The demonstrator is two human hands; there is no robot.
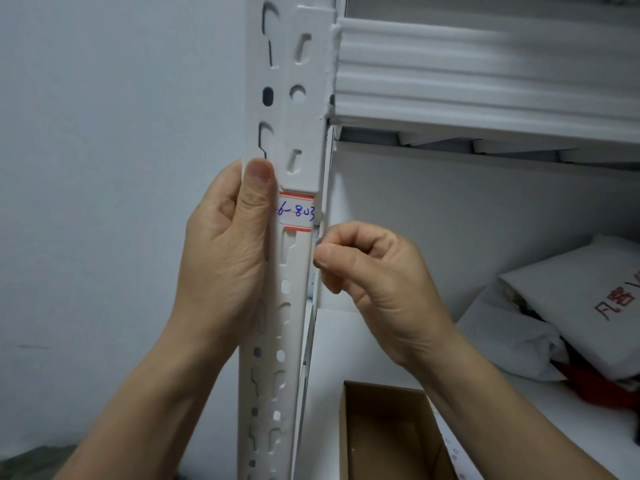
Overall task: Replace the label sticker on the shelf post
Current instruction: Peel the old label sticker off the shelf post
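Note:
A white perforated shelf post [294,140] runs top to bottom through the middle of the view. A white label sticker [297,212] with red bands and blue handwriting is stuck across its front face. My left hand [228,251] wraps the post's left side, thumb pointing up beside the label. My right hand [374,275] is at the post's right edge just below the label, thumb and forefinger pinched together. I cannot tell whether those fingers hold the label's edge or anything else.
A white ribbed shelf beam [485,71] joins the post at upper right. On the lower shelf [571,414] sit an open brown cardboard box [388,441] and white bagged packages [568,313]. A bare wall [104,168] lies to the left.

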